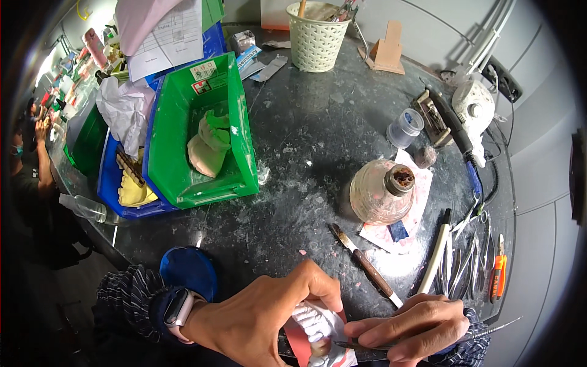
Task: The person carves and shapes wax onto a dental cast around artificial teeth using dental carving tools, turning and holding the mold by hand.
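At the near edge of the table, my left hand [263, 312] is curled around a white dental cast [315, 323] with a row of teeth showing. Thumb and fingers press on its sides, and part of the cast is hidden under the hand. A pinkish-red sheet [298, 344] shows beneath it. My right hand [422, 327] pinches a thin metal dental carver [498, 329] like a pen. Its tip points left, at the cast; whether it touches is too small to tell. The carver's other pointed end sticks out to the right.
Close by lie a wax knife [373, 269] and a pale-handled tool [435, 260]. Orange pliers [498, 275] and several metal instruments are at the right. A glass spirit lamp [379, 196] stands mid-table. Left are a green bin [241, 153] holding a cast, and a blue bin [110, 183].
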Action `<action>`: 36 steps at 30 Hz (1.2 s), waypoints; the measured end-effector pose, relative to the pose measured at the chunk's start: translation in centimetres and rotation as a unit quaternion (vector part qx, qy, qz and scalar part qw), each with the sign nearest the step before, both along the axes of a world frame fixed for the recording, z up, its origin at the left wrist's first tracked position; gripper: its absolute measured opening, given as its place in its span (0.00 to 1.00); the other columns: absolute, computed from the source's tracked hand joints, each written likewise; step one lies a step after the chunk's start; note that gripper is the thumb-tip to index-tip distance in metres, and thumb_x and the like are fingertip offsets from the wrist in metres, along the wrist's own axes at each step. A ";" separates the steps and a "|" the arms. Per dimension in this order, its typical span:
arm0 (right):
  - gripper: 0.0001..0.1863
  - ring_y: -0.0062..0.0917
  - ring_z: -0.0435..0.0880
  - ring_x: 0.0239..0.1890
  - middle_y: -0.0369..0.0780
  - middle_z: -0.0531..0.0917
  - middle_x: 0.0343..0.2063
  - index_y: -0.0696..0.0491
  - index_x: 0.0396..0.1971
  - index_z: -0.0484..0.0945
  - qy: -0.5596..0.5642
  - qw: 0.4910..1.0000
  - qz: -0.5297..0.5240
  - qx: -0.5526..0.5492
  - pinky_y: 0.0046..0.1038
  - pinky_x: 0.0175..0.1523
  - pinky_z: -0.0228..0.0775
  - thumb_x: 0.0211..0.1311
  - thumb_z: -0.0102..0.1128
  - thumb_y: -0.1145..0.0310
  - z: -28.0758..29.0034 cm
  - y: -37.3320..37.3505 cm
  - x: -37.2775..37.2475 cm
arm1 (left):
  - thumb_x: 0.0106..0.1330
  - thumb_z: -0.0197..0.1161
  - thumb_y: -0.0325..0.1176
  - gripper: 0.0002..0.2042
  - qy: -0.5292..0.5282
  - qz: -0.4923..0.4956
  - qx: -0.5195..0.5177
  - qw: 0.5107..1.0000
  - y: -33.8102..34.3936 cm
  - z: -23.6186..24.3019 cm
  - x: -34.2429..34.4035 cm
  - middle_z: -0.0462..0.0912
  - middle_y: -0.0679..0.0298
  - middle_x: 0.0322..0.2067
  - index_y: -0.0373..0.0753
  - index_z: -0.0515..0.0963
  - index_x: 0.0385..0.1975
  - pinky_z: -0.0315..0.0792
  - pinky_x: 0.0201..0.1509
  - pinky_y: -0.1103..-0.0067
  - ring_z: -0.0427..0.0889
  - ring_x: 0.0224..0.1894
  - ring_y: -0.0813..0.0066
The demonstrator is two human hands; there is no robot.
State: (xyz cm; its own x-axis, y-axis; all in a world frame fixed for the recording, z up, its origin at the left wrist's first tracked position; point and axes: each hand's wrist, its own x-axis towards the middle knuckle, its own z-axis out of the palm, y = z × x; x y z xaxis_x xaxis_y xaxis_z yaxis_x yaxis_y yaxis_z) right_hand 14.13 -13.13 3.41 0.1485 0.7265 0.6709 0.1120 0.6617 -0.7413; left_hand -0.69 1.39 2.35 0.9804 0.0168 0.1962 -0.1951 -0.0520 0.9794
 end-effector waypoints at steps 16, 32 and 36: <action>0.10 0.38 0.82 0.27 0.55 0.78 0.24 0.64 0.26 0.69 -0.014 0.999 -0.033 -0.001 0.31 0.31 0.78 0.47 0.62 0.79 -0.3 0.4 -0.2 | 0.38 0.76 0.34 0.37 0.025 0.005 -0.124 0.992 -1.1 -0.7 -0.1 0.67 0.56 0.30 0.40 0.52 0.41 0.64 0.33 0.77 0.70 0.30 0.75; 0.08 0.33 0.82 0.25 0.53 0.79 0.24 0.63 0.25 0.71 0.021 0.997 -0.063 0.049 0.23 0.27 0.78 0.48 0.61 0.78 -1.2 1.1 -1.1 | 0.35 0.77 0.35 0.40 0.060 -0.015 -0.166 0.984 -1.1 -0.6 -0.6 0.62 0.61 0.31 0.42 0.51 0.43 0.61 0.33 0.79 0.64 0.33 0.79; 0.08 0.34 0.82 0.27 0.54 0.79 0.25 0.64 0.26 0.71 0.023 0.999 -0.036 0.010 0.25 0.28 0.78 0.48 0.61 0.79 -0.9 0.3 -0.8 | 0.35 0.78 0.35 0.40 0.042 -0.033 -0.191 0.980 -1.0 -0.9 -0.3 0.61 0.61 0.31 0.41 0.51 0.43 0.59 0.33 0.80 0.62 0.31 0.81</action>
